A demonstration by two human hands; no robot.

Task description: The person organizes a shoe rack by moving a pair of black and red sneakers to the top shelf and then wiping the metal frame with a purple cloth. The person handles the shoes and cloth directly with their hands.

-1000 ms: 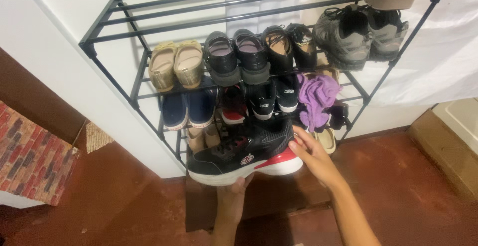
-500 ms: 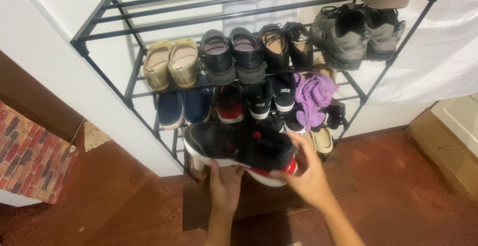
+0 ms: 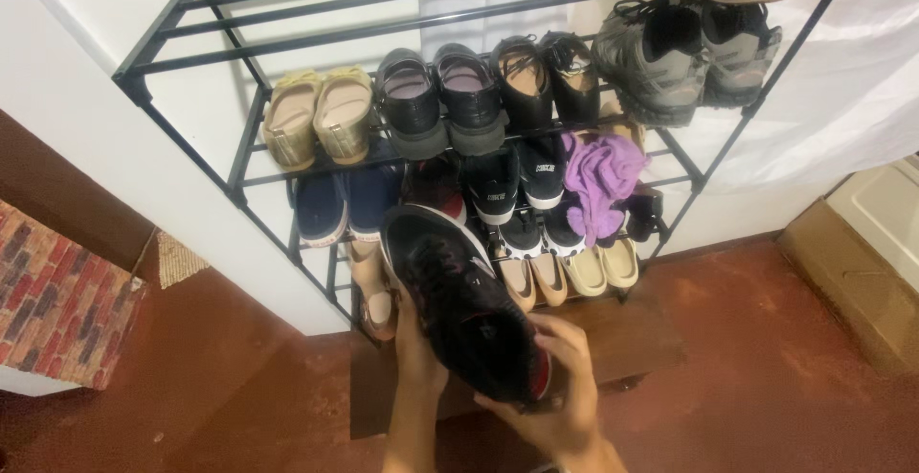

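Both hands, left hand (image 3: 418,358) and right hand (image 3: 555,392), clasp a black sneaker (image 3: 464,310).

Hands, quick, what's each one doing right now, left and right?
Left hand: closed around the side of the black sneaker, holding it.
Right hand: gripping the same sneaker's heel end, fingers curled over it.

1 head-worn camera looks steeply down and forward from above the rack (image 3: 182,28), which stands against a white wall. It sits close: the rack spans nearly the full width, its top edge cut off, with floor (image 3: 756,368) along the bottom edge.
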